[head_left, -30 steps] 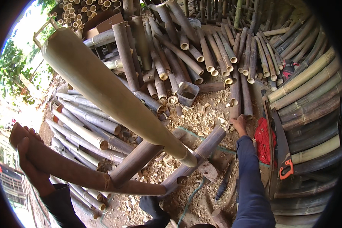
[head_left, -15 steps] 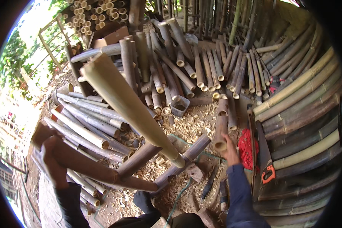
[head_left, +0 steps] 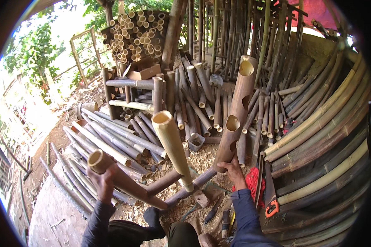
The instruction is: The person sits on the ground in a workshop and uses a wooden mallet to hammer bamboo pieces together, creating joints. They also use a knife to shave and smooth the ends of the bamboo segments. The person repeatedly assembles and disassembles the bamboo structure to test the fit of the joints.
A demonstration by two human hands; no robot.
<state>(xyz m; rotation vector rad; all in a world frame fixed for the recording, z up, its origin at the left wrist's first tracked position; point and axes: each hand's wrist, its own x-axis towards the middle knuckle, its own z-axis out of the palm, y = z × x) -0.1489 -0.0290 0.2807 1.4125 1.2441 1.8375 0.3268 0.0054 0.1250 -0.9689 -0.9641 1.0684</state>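
My left hand (head_left: pixel 103 179) is closed around the upper part of a brown bamboo post (head_left: pixel 132 183) that leans in from the left. Short bamboo crosspieces link it to a pale bamboo post (head_left: pixel 172 146), open at the top, and a longer dark bamboo rail (head_left: pixel 202 179) runs low toward the right. In my right hand (head_left: pixel 233 173) is the lower end of a thick brown bamboo pole (head_left: pixel 239 94) with round holes cut in its side. That pole stands nearly upright, its lower end by the rail's right end; whether they touch I cannot tell.
Wood chips (head_left: pixel 202 158) cover the ground beneath. Bamboo poles (head_left: pixel 111 138) lie piled at left, and long curved-looking poles (head_left: pixel 317 164) line the right. A handsaw (head_left: pixel 271 199) with an orange handle rests beside red netting (head_left: pixel 252 185). A plastic tub (head_left: pixel 196 142) sits ahead.
My right hand has raised the holed bamboo pole from the ground to near upright. My left hand and the joined bamboo pieces have shifted, and the pale post stands more upright. The view has tilted up.
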